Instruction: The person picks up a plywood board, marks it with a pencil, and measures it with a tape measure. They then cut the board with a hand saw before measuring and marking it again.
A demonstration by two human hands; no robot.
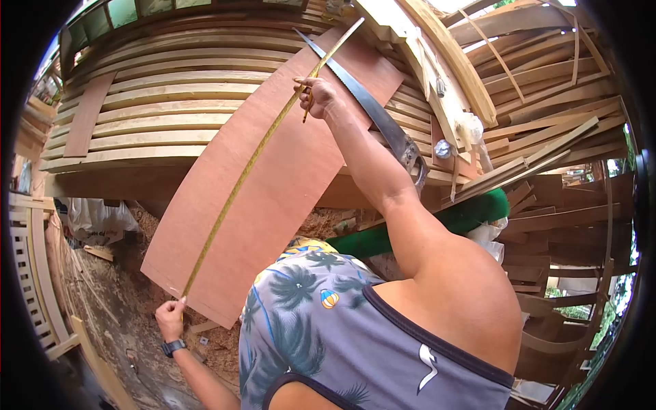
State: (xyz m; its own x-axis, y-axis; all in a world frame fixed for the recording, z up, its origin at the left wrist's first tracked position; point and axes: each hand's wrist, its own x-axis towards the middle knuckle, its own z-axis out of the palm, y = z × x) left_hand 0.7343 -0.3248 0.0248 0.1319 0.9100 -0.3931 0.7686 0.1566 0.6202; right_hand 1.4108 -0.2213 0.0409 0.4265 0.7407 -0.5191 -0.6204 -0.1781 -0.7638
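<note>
A long yellow measuring tape (236,193) stretches across a sheet of reddish plywood (273,184). My left hand (170,320), with a dark watch on the wrist, pinches the tape at the board's near edge. Farther up the sheet, my right hand (318,97) has its fingers closed around a pencil (306,109) and rests on the tape. Past that hand, the tape runs on to the far end of the board. A handsaw (369,102) lies to the right of my right hand, its blade across the plywood.
Under the plywood are rows of light wooden slats (157,116). Stacked planks (547,75) fill the right side. A green roll (471,212) lies beside my right arm. Sawdust covers the ground (130,273) near a white plastic bag (102,220). A slatted wooden frame (41,273) stands left.
</note>
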